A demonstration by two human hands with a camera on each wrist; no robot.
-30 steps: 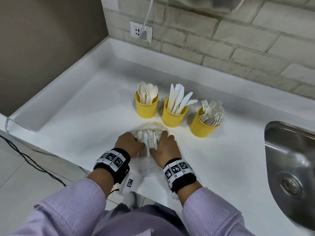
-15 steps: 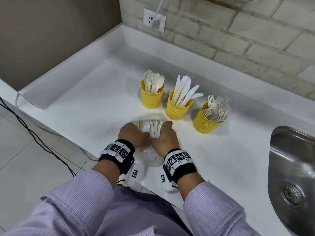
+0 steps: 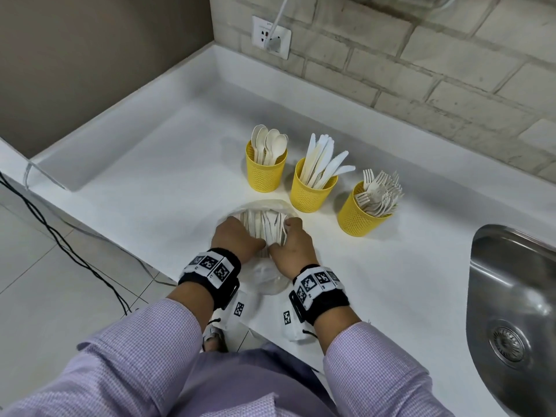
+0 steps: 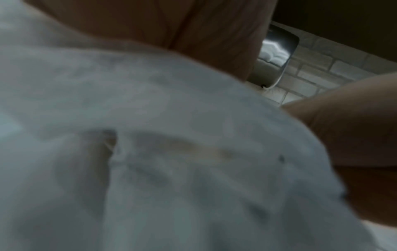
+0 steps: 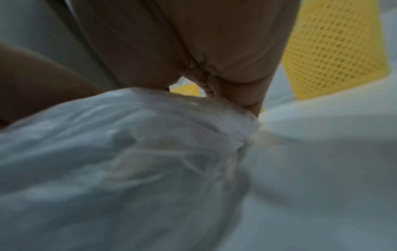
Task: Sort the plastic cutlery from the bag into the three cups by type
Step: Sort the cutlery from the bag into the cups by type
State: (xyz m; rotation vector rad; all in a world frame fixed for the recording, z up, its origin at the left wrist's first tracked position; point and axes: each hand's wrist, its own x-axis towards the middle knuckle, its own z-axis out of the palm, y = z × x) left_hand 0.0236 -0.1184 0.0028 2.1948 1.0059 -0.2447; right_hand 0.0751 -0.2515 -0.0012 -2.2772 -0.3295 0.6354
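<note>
A clear plastic bag (image 3: 267, 276) of white cutlery (image 3: 264, 221) lies on the white counter (image 3: 150, 188) in front of three yellow mesh cups. The left cup (image 3: 264, 173) holds spoons, the middle cup (image 3: 311, 191) knives, the right cup (image 3: 358, 216) forks. My left hand (image 3: 237, 236) grips the bag's left side and my right hand (image 3: 293, 242) grips its right side, fingers curled over the film around the bag's mouth. Both wrist views show blurred bag film (image 4: 171, 152) (image 5: 139, 161) under the fingers.
A steel sink (image 3: 517, 311) is set into the counter at the right. A brick wall with a socket (image 3: 270, 36) and plugged cable runs behind. The counter's front edge is near my body, with black cables (image 3: 60, 236) on the tiled floor to the left.
Both hands have stayed on the bag and drawn its mouth wider, showing more cutlery. My head has shifted, so the view has moved.
</note>
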